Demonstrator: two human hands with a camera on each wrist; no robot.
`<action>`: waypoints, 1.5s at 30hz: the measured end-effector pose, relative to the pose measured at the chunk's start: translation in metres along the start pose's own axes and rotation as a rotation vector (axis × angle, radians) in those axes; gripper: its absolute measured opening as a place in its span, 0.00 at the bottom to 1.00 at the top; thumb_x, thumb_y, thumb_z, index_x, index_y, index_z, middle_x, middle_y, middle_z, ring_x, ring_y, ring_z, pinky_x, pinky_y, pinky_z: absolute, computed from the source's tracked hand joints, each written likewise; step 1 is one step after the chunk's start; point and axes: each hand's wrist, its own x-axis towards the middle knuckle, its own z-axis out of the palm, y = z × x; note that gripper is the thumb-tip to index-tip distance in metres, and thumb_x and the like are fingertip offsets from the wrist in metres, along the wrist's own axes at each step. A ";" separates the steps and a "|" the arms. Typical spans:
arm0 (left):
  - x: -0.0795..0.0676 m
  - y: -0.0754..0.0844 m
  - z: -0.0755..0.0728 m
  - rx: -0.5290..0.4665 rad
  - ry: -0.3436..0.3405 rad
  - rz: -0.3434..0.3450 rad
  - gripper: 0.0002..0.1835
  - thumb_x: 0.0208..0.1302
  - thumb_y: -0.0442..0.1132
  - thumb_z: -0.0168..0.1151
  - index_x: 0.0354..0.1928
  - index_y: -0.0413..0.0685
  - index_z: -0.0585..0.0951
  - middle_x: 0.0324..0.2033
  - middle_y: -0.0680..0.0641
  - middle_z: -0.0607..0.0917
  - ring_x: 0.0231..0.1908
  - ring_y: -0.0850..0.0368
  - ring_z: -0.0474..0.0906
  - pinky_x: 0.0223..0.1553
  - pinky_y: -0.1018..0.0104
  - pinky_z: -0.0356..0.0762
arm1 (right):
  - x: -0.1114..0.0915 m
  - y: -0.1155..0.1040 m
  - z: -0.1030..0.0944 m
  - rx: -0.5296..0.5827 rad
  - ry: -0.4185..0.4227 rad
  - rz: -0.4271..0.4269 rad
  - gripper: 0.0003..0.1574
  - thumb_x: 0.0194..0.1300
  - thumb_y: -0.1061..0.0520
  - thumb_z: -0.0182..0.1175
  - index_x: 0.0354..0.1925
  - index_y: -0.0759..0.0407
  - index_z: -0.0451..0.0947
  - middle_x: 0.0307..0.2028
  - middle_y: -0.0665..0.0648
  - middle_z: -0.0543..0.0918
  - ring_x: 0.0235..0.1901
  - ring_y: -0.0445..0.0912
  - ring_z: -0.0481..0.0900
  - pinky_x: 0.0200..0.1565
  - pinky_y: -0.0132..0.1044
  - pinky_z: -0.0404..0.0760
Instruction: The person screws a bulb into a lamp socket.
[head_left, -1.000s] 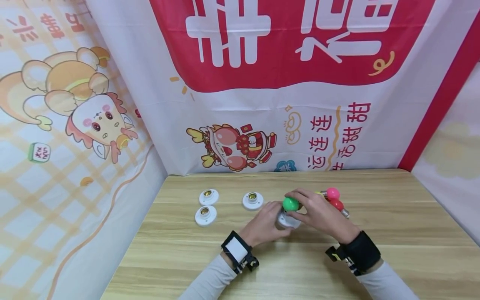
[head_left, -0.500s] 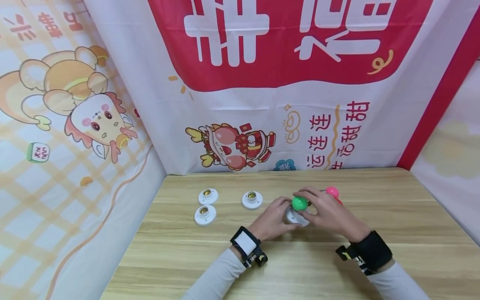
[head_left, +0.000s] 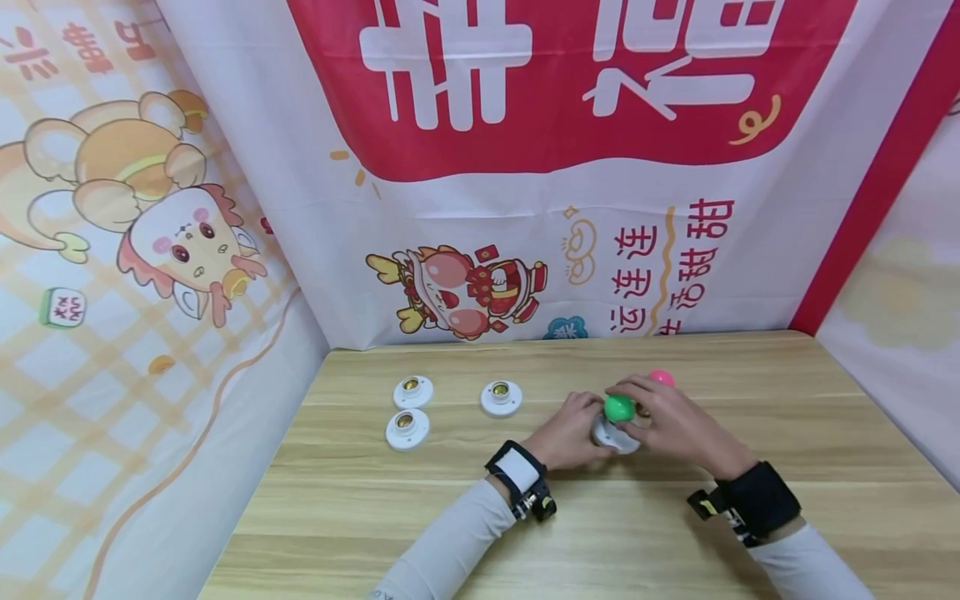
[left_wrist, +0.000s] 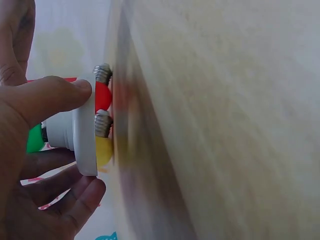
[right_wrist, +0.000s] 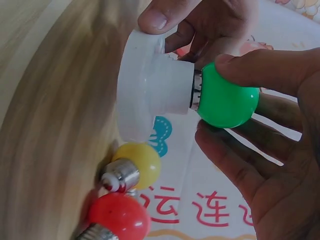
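My left hand [head_left: 567,433] grips the rim of a round white lamp holder [right_wrist: 135,90], thumb on one side and fingers on the other. In the left wrist view the flat underside of the holder looks raised off the table. A green light bulb [right_wrist: 227,102] sits with its metal cap partly inside the holder's neck; a thin band of cap still shows in the right wrist view. My right hand [head_left: 678,425] pinches the green globe between thumb and fingers. In the head view the fingers cover part of the bulb and holder.
Three white lamp holders stand apart on the wooden table [head_left: 360,517]: back left [head_left: 412,392], one before it [head_left: 407,429], one nearer the middle [head_left: 501,398]. Beyond my right hand lie a pink bulb [head_left: 662,377], a yellow bulb [right_wrist: 142,165] and a red bulb [right_wrist: 122,217].
Both hands have shifted to the right together with the lamp holder and green bulb. The right hand now hides the red bulb in the head view. The other holders stay put.
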 end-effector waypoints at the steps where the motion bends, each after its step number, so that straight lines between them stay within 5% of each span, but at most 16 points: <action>1: 0.002 0.001 0.001 0.001 -0.008 -0.001 0.37 0.55 0.56 0.69 0.63 0.46 0.72 0.58 0.50 0.73 0.57 0.58 0.64 0.58 0.73 0.67 | -0.001 0.002 0.000 0.003 -0.005 0.009 0.31 0.54 0.51 0.71 0.56 0.56 0.77 0.52 0.56 0.79 0.54 0.51 0.74 0.52 0.51 0.80; 12: 0.011 0.000 0.013 -0.027 -0.059 0.000 0.37 0.56 0.61 0.66 0.63 0.47 0.73 0.57 0.51 0.74 0.56 0.60 0.65 0.57 0.74 0.68 | -0.005 0.015 0.005 0.025 -0.023 0.034 0.29 0.52 0.54 0.72 0.53 0.58 0.78 0.50 0.55 0.80 0.54 0.51 0.74 0.52 0.51 0.80; 21: 0.010 0.000 0.014 -0.015 -0.074 -0.002 0.29 0.60 0.51 0.67 0.60 0.48 0.76 0.57 0.51 0.74 0.55 0.60 0.66 0.57 0.75 0.68 | -0.009 0.020 0.010 0.027 -0.030 0.030 0.29 0.51 0.57 0.72 0.53 0.56 0.78 0.51 0.56 0.79 0.54 0.51 0.74 0.51 0.51 0.81; 32: 0.007 -0.003 0.013 -0.055 -0.101 -0.019 0.32 0.60 0.52 0.66 0.63 0.46 0.72 0.59 0.50 0.73 0.57 0.60 0.66 0.59 0.74 0.68 | -0.011 0.020 0.008 0.027 -0.051 0.051 0.32 0.51 0.59 0.71 0.56 0.55 0.76 0.54 0.57 0.77 0.56 0.53 0.72 0.52 0.53 0.79; 39: -0.001 -0.010 0.003 -0.122 -0.072 -0.024 0.35 0.59 0.51 0.67 0.65 0.43 0.69 0.60 0.48 0.73 0.59 0.58 0.67 0.60 0.71 0.69 | -0.011 0.020 -0.003 0.028 -0.060 0.063 0.36 0.50 0.67 0.66 0.60 0.57 0.73 0.56 0.58 0.76 0.57 0.54 0.71 0.55 0.57 0.76; 45: -0.016 -0.024 -0.014 -0.160 -0.028 -0.047 0.30 0.64 0.50 0.63 0.65 0.47 0.70 0.59 0.52 0.74 0.57 0.62 0.69 0.58 0.71 0.71 | -0.009 0.026 -0.009 -0.008 -0.034 0.137 0.28 0.56 0.64 0.65 0.57 0.59 0.76 0.55 0.61 0.76 0.56 0.57 0.71 0.54 0.60 0.76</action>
